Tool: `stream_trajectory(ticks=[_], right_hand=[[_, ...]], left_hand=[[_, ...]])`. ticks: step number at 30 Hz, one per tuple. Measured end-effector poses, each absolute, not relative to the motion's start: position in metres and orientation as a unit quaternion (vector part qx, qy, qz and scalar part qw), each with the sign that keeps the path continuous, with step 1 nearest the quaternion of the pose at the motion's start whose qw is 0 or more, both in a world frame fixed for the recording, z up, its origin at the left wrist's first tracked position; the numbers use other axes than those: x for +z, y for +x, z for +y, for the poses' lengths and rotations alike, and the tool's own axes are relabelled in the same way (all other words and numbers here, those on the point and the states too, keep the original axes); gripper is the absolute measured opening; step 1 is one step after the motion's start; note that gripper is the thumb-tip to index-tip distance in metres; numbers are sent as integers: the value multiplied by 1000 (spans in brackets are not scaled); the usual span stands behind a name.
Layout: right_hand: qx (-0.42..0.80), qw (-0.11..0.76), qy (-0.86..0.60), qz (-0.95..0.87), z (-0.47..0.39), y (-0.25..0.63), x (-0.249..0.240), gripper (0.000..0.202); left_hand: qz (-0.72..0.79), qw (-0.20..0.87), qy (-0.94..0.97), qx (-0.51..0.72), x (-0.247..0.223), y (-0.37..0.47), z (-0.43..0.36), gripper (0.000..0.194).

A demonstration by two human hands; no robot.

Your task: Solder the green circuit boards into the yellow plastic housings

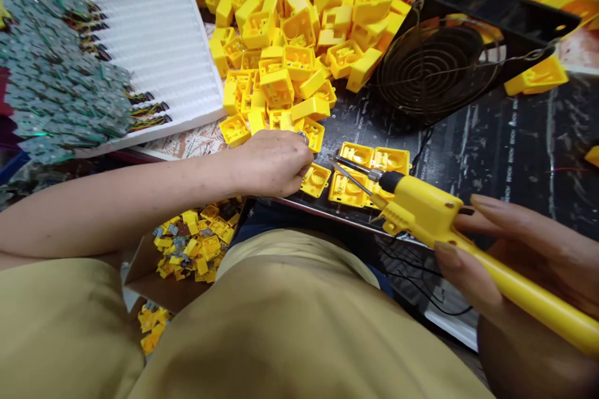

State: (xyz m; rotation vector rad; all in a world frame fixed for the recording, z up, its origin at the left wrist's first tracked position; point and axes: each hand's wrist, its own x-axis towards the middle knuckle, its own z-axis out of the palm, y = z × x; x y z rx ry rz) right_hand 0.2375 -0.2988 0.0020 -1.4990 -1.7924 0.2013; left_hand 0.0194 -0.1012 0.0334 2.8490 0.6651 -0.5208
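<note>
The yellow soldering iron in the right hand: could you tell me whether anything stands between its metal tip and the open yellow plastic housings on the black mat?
Nothing visible does. The yellow soldering iron points its tip directly over the open yellow plastic housings; the left hand sits beside them.

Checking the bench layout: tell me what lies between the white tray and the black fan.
In the head view, a heap of yellow plastic housings fills the stretch between the white tray and the black fan.

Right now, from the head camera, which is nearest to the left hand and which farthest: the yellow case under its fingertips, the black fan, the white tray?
1. Yellow case: at the left hand fingertips, on the dark mat.
2. White tray: up and to the left.
3. Black fan: up and to the right, beyond the yellow soldering iron.
</note>
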Motion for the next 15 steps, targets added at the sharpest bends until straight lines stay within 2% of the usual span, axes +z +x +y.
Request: stream_trajectory(ticks=[4, 8, 11, 13, 15], right_hand=[[66, 388, -591, -705, -303, 221, 6, 34], [70, 385, -608, -691, -307, 207, 15, 31], [81, 388, -696, -599, -310, 195, 21, 27], [83, 380, -758, -524, -308, 193, 21, 25], [75, 375, -757, -530, -304, 200, 16, 26]], left_hand=[[222, 72, 957, -172, 39, 18, -102, 18], [188, 28, 978, -90, 44, 0, -104, 23], [120, -43, 992, 1, 29, -24, -109, 30], [87, -112, 987, 72, 14, -37, -113, 29], [85, -164, 977, 107, 0, -44, -116, 27]])
